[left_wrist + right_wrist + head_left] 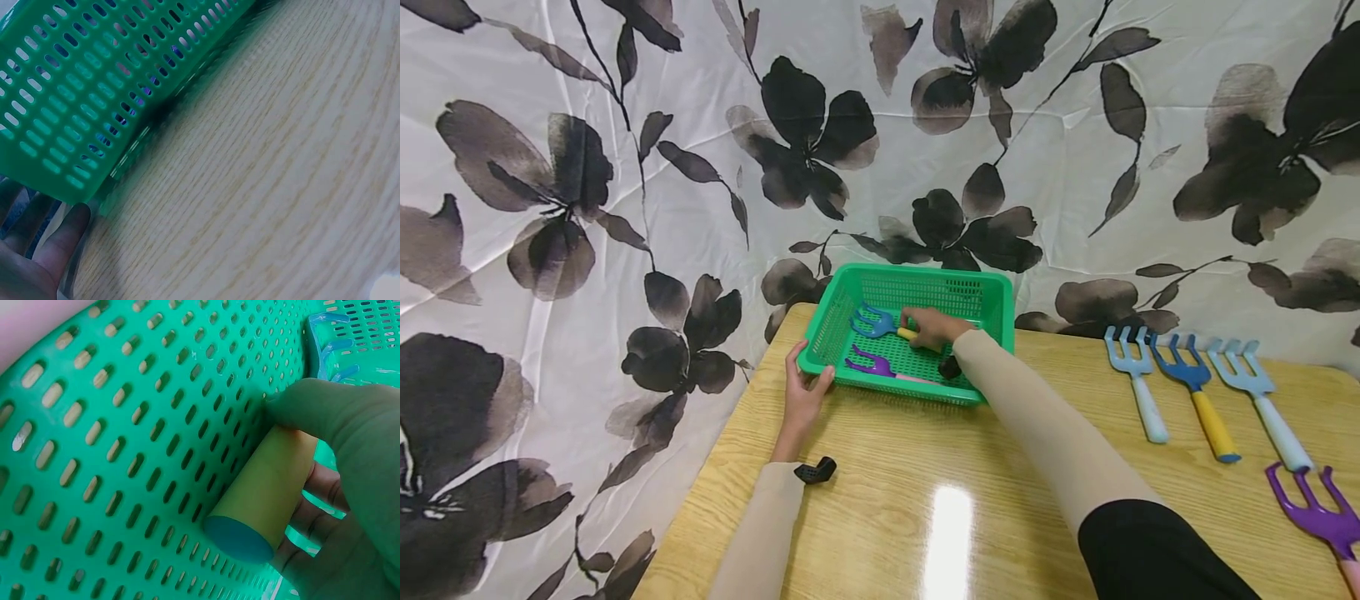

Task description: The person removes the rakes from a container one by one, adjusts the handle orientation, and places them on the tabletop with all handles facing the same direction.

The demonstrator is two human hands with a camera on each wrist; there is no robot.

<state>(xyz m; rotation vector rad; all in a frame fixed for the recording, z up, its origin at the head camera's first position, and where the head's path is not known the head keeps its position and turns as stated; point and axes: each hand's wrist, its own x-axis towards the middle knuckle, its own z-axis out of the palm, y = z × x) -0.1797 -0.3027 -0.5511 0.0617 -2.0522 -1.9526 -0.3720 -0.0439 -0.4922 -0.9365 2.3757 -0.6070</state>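
Observation:
A green plastic basket (917,272) with slotted walls stands at the table's far edge. At its front left corner, my left hand (802,402) grips the basket, the thumb against the corner in the left wrist view. Inside the basket, my right hand (934,328) holds a blue garden hand fork (874,322) by its yellow handle (265,484), thumb on one side and fingers on the other. The fork's tines point left. Nearer the front wall lies a purple hand fork (877,365) with a pink handle, partly hidden by that wall.
Right of the basket on the wooden table (880,492) lie a light blue fork (1138,379), a blue fork with yellow handle (1213,425), another light blue fork (1277,425) and a purple fork (1318,521). A floral cloth (880,167) hangs behind.

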